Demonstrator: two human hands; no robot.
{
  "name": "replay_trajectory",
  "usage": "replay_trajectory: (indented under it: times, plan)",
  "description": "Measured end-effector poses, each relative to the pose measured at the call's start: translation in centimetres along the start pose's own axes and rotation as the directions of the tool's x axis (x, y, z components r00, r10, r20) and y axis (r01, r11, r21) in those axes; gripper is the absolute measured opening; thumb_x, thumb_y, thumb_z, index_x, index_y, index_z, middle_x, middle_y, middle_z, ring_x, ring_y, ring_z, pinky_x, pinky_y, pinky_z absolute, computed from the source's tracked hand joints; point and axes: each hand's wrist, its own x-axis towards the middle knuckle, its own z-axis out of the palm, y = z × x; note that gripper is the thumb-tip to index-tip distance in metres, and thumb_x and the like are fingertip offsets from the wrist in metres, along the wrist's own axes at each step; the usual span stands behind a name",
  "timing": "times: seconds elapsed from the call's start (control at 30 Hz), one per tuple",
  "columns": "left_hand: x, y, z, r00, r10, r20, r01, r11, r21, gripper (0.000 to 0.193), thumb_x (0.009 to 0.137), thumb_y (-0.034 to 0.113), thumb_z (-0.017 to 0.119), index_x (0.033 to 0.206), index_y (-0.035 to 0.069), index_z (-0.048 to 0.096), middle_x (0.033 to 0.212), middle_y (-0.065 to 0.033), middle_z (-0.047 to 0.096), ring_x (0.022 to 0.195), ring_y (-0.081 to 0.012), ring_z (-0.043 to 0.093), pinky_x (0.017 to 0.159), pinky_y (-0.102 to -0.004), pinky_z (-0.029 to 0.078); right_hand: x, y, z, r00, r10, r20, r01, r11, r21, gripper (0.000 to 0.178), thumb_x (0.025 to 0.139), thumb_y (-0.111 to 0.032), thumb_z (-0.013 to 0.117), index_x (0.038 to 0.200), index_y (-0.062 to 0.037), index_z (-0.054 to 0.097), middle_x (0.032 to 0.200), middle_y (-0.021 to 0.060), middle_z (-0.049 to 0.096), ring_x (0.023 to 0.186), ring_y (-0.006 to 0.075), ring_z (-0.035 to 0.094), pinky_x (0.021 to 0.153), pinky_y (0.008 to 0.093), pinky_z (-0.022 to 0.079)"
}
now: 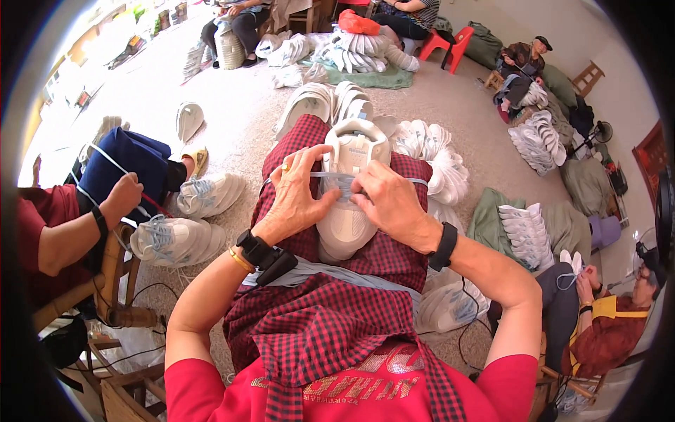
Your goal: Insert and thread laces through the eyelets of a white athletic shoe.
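This appears to be an informal shoe workshop: seated people in everyday clothes (610, 341) ring a speckled beige floor (472, 151), with stacked rows of white shoes (358, 53), a pale-laced white shoe (344, 221) on one lap, and bulging green sacks (589, 186).

Filled between left hand (299, 190) and right hand (397, 200) by white lace-up shoe (346, 226). Blocked ahead by stacked cream-white shoes (304, 105). Passable at left over speckled beige floor (238, 141), between red-and-black checked lap cloth (273, 165) and single cream shoe (189, 121).
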Motion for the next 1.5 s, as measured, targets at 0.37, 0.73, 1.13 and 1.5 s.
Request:
replay_trajectory:
  times: [0.37, 0.73, 1.13, 1.5]
  plan:
    - [-0.1, -0.2, 0.5, 0.999, -0.015, -0.034, 0.015, 1.0, -0.008, 0.074, 0.073, 0.022, 0.077, 0.141, 0.016, 0.046, 0.13, -0.0094, 0.054, 0.128, -0.0259, 0.047, 0.109, -0.0476, 0.026, 0.5, -0.1, -0.5, 0.994, -0.104, 0.021, 0.105, 0.992, -0.075, 0.015, 0.082, -0.007, 0.067, 0.092, 0.0001, 0.059, 0.095, 0.0174, 0.058, 0.086, 0.0372, 0.064, 0.069, 0.0454, 0.055]
    - [0.7, 1.0, 0.6, 0.993, -0.057, -0.107, 0.063, 0.997, 0.05, 0.076, 0.069, 0.028, 0.08, 0.137, 0.013, 0.049, 0.122, -0.0079, 0.06, 0.124, -0.0252, 0.05, 0.107, -0.0469, 0.03, 0.7, 0.6, 0.3, 0.999, 0.04, -0.004, -0.039, 0.989, 0.14, 0.025, 0.079, -0.005, 0.069, 0.099, -0.0028, 0.054, 0.093, 0.014, 0.057, 0.083, 0.0338, 0.065, 0.07, 0.0437, 0.053]
    - [0.0, -0.5, -1.3, 0.985, 0.17, -0.019, -0.169, 0.985, 0.039, 0.039, 0.08, 0.006, 0.07, 0.118, 0.008, 0.058, 0.1, -0.0094, 0.062, 0.099, -0.0262, 0.061, 0.093, -0.0407, 0.041, -1.7, 3.0, -1.6, 0.991, 0.117, -0.058, -0.1, 0.965, 0.242, 0.026, 0.079, -0.004, 0.068, 0.1, -0.0021, 0.054, 0.097, 0.0165, 0.055, 0.089, 0.0353, 0.061, 0.078, 0.0438, 0.05]
    - [1.7, -1.8, -3.1, 0.936, 0.348, 0.06, -0.348, 0.938, -0.017, 0.02, 0.086, 0.004, 0.07, 0.105, 0.003, 0.064, 0.085, -0.0121, 0.059, 0.073, -0.03, 0.063, 0.065, -0.0392, 0.05, 0.9, 3.9, -4.1, 0.935, -0.325, -0.14, 0.329, 0.944, 0.006, 0.014, 0.082, 0.002, 0.069, 0.095, -0.004, 0.065, 0.088, 0.0091, 0.061, 0.078, 0.0292, 0.066, 0.066, 0.0379, 0.054]
